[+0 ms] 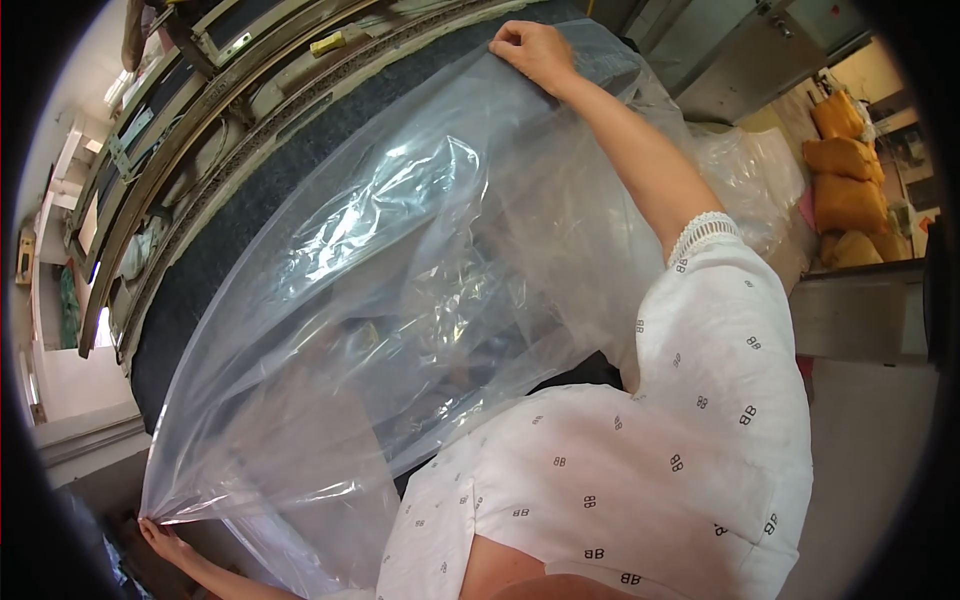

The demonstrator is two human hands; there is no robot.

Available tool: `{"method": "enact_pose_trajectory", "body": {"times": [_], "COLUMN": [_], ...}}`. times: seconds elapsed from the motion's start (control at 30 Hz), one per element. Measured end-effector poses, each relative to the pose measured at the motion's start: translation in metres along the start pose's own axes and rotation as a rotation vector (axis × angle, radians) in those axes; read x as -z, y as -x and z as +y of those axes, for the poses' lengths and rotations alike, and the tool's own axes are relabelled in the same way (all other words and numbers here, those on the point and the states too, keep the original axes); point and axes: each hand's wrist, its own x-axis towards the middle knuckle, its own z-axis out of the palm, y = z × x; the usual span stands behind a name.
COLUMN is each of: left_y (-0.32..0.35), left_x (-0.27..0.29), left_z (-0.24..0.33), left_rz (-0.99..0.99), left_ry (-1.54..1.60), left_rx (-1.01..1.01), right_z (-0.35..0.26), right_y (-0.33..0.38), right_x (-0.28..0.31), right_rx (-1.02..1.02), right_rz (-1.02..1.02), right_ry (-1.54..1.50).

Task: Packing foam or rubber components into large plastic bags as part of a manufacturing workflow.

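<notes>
A large clear plastic sheet [330, 350], glossy and creased, stretches across a dark work surface [205, 275] in front of me. Far out at the lower left, my left hand [163, 542] pinches one corner, where the plastic gathers into folds. At the top, my right hand [535, 55] is closed on the sheet's far edge, its arm reaching out over the plastic. Between my hands that edge runs in a long curve. The near part of the sheet drapes against my white patterned shirt. Whether it is one layer or several, I cannot tell.
Long metal rails of a machine [190, 150] run along the far side, with a small yellow piece [327, 45] on them. More bunched clear plastic [750, 180] lies to the right. Several orange-yellow sacks [850, 200] are stacked beyond it, near a grey metal cabinet [740, 60].
</notes>
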Motion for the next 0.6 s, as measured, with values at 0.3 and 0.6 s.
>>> {"method": "enact_pose_trajectory", "body": {"times": [0.3,0.6], "left_y": [0.026,-0.003], "left_x": [0.018,-0.163], "left_z": [-0.035,0.048], "left_rz": [0.028,0.007], "left_ry": [0.118,0.370], "left_rx": [0.045,0.099], "right_z": [0.014,-0.098], "right_y": [-0.042,-0.090], "right_x": [0.029,0.192], "right_rx": [0.308,0.263], "right_rz": [0.047,0.600], "right_ry": [-0.069,-0.549]}}
